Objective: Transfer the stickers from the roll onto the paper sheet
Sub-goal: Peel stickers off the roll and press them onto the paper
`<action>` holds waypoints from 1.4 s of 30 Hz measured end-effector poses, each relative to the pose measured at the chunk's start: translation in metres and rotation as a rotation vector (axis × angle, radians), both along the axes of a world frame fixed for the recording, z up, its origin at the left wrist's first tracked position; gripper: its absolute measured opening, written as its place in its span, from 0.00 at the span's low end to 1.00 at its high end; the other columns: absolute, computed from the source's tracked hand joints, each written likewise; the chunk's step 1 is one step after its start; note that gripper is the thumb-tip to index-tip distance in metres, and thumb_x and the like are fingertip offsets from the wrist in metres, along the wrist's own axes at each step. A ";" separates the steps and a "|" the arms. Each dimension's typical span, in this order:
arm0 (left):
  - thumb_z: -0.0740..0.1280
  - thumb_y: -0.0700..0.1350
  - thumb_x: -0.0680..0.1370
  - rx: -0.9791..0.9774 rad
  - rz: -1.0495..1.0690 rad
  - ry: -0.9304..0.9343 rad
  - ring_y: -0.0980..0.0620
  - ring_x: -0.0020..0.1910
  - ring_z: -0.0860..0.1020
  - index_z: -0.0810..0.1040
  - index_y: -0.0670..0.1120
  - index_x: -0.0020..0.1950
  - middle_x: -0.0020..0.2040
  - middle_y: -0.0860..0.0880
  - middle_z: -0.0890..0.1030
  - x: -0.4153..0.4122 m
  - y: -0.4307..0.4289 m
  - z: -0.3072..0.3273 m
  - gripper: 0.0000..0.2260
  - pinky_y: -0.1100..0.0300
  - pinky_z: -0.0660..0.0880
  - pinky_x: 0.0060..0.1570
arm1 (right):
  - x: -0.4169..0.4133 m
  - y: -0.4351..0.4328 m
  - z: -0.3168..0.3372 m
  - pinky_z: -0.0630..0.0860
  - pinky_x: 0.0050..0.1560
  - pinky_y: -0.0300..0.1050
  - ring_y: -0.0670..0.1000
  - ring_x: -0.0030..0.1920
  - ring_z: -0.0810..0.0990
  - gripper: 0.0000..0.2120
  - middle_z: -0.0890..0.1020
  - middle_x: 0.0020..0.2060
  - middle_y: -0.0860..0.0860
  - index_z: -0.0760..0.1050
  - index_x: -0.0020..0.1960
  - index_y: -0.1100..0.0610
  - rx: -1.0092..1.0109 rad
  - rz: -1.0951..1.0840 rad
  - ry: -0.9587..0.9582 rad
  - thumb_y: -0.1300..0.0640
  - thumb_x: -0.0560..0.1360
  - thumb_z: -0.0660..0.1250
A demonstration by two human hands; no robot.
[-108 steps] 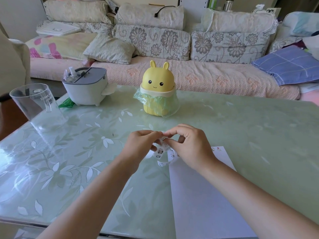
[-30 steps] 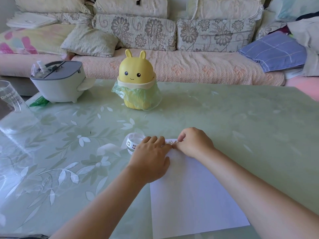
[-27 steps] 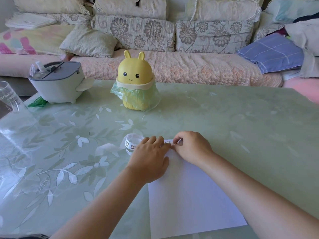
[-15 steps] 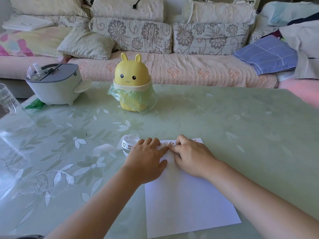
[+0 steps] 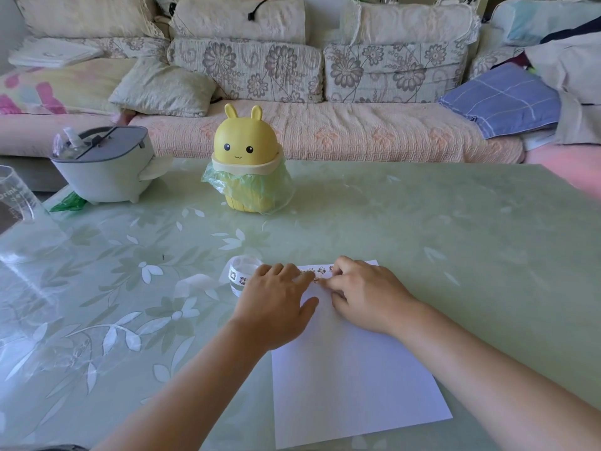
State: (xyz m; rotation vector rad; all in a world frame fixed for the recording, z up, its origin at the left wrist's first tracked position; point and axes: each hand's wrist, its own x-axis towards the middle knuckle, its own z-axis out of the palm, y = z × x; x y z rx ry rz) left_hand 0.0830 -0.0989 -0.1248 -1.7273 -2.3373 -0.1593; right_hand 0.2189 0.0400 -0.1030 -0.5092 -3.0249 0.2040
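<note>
Sticker roll (image 5: 242, 277) on counter (image 5: 422, 222), just left of left hand (image 5: 276, 304) lying flat on paper sheet (image 5: 351, 369); right hand (image 5: 364, 291) curled alongside over sticker row (image 5: 321, 270), grip indiscernible.

Yellow bunny bin (image 5: 246, 148) — white paper sheet (image 5: 351, 369)

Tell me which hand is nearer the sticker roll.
The left hand, resting flat right beside the sticker roll; the right hand lies farther over, on the paper sheet.
</note>
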 end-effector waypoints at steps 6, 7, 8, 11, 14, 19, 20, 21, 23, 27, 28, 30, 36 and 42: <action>0.54 0.62 0.76 -0.027 -0.031 0.039 0.45 0.44 0.78 0.80 0.56 0.61 0.49 0.46 0.80 0.001 0.002 -0.003 0.23 0.50 0.76 0.48 | 0.000 -0.004 -0.004 0.66 0.45 0.45 0.54 0.54 0.75 0.17 0.72 0.55 0.49 0.73 0.66 0.47 0.021 -0.027 0.036 0.54 0.78 0.57; 0.54 0.62 0.76 -0.023 -0.042 0.025 0.45 0.44 0.79 0.81 0.58 0.60 0.49 0.46 0.81 -0.001 0.001 -0.001 0.21 0.50 0.77 0.49 | 0.000 -0.005 -0.006 0.66 0.44 0.45 0.54 0.54 0.75 0.18 0.71 0.56 0.49 0.73 0.67 0.47 0.027 -0.025 0.033 0.54 0.78 0.57; 0.55 0.62 0.76 -0.015 -0.051 0.008 0.45 0.44 0.80 0.82 0.60 0.58 0.49 0.47 0.82 -0.003 -0.001 0.000 0.20 0.51 0.77 0.50 | -0.001 -0.006 -0.007 0.66 0.44 0.45 0.54 0.53 0.74 0.18 0.71 0.55 0.49 0.73 0.67 0.47 0.027 -0.024 0.029 0.54 0.78 0.57; 0.55 0.62 0.76 0.019 -0.047 -0.039 0.47 0.46 0.81 0.83 0.61 0.55 0.51 0.50 0.83 -0.003 -0.004 0.004 0.19 0.53 0.75 0.52 | -0.001 -0.002 -0.005 0.64 0.43 0.44 0.54 0.53 0.75 0.18 0.70 0.54 0.49 0.75 0.65 0.44 -0.005 -0.023 0.014 0.54 0.79 0.57; 0.52 0.62 0.76 0.047 0.002 -0.064 0.49 0.50 0.80 0.81 0.55 0.58 0.53 0.53 0.83 0.000 -0.003 0.003 0.23 0.54 0.73 0.54 | -0.001 0.002 -0.003 0.68 0.45 0.45 0.53 0.54 0.76 0.17 0.72 0.53 0.47 0.79 0.62 0.43 -0.033 -0.025 0.015 0.54 0.79 0.57; 0.53 0.63 0.77 0.034 -0.010 0.019 0.46 0.46 0.77 0.79 0.52 0.63 0.50 0.49 0.79 0.003 0.002 -0.006 0.25 0.51 0.74 0.51 | 0.001 -0.003 -0.005 0.63 0.43 0.44 0.52 0.53 0.74 0.17 0.71 0.52 0.47 0.74 0.64 0.45 0.011 -0.036 0.026 0.54 0.78 0.57; 0.54 0.62 0.76 0.049 -0.020 0.017 0.46 0.44 0.77 0.80 0.53 0.62 0.48 0.48 0.79 0.002 0.002 -0.006 0.24 0.51 0.74 0.50 | 0.001 -0.004 -0.005 0.63 0.43 0.44 0.52 0.53 0.74 0.17 0.71 0.52 0.47 0.74 0.65 0.44 0.014 -0.028 0.021 0.54 0.78 0.57; 0.54 0.62 0.77 0.062 -0.032 0.008 0.45 0.43 0.78 0.82 0.53 0.59 0.47 0.48 0.80 0.001 0.002 -0.004 0.23 0.51 0.75 0.49 | 0.000 -0.004 -0.004 0.62 0.43 0.44 0.52 0.53 0.74 0.17 0.70 0.52 0.47 0.75 0.64 0.44 0.015 -0.025 0.013 0.53 0.78 0.57; 0.55 0.61 0.77 0.069 -0.038 -0.010 0.46 0.44 0.79 0.83 0.54 0.56 0.48 0.49 0.81 -0.001 0.001 -0.002 0.21 0.52 0.74 0.52 | -0.001 -0.002 -0.002 0.65 0.44 0.45 0.53 0.52 0.74 0.16 0.71 0.51 0.47 0.78 0.62 0.43 0.000 -0.034 0.008 0.53 0.78 0.58; 0.55 0.61 0.76 0.094 -0.036 -0.070 0.48 0.49 0.79 0.83 0.54 0.54 0.53 0.52 0.83 -0.001 -0.005 0.000 0.20 0.53 0.70 0.60 | -0.008 0.000 0.003 0.74 0.50 0.48 0.54 0.51 0.78 0.13 0.74 0.51 0.47 0.80 0.57 0.45 -0.059 -0.097 0.036 0.51 0.78 0.59; 0.56 0.59 0.76 0.116 -0.047 -0.086 0.49 0.51 0.78 0.82 0.54 0.55 0.53 0.53 0.82 -0.003 -0.007 0.001 0.19 0.54 0.69 0.61 | -0.010 -0.002 0.004 0.73 0.49 0.47 0.54 0.51 0.78 0.13 0.75 0.51 0.47 0.80 0.57 0.44 -0.079 -0.107 0.048 0.51 0.78 0.59; 0.60 0.55 0.75 0.182 -0.055 -0.136 0.50 0.54 0.78 0.82 0.54 0.56 0.55 0.54 0.81 -0.008 -0.012 0.008 0.15 0.55 0.70 0.59 | -0.016 -0.006 0.009 0.69 0.47 0.44 0.52 0.51 0.78 0.12 0.76 0.52 0.45 0.79 0.58 0.43 -0.141 -0.122 0.075 0.51 0.78 0.61; 0.68 0.45 0.74 0.435 0.119 -0.360 0.53 0.48 0.75 0.80 0.53 0.53 0.47 0.56 0.78 -0.036 -0.039 0.037 0.09 0.59 0.72 0.45 | -0.044 -0.029 0.025 0.74 0.51 0.42 0.47 0.51 0.78 0.11 0.82 0.50 0.42 0.80 0.56 0.44 -0.421 -0.161 0.188 0.53 0.77 0.64; 0.70 0.43 0.72 0.205 0.134 -0.302 0.51 0.56 0.70 0.77 0.51 0.60 0.57 0.55 0.76 -0.062 -0.071 0.039 0.17 0.57 0.71 0.53 | -0.066 -0.043 0.019 0.77 0.51 0.45 0.46 0.46 0.78 0.12 0.80 0.45 0.42 0.78 0.59 0.46 -0.526 -0.195 0.200 0.54 0.76 0.66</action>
